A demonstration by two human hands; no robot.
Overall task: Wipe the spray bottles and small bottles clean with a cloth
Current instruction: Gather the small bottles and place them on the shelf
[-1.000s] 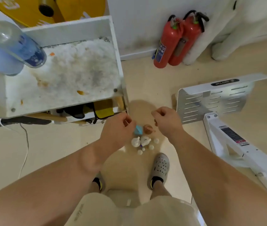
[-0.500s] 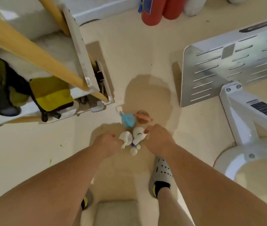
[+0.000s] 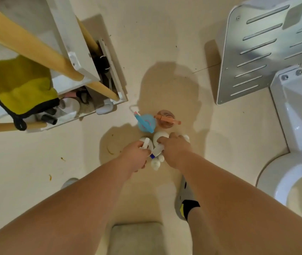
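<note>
head view: the left hand curls round the top of the first white spray bottle. the right hand curls over the second white spray bottle, whose spout points back between the hands. just past the fingers stand a blue spray bottle and an orange spray bottle. that makes four spray bottles. two small bottles show by the wrists. neither hand holds a cloth.

Left hand grips white plastic spray bottle; right hand grips second white spray bottle. Blue translucent spray bottle, amber spray bottle beyond, on beige floor.
</note>
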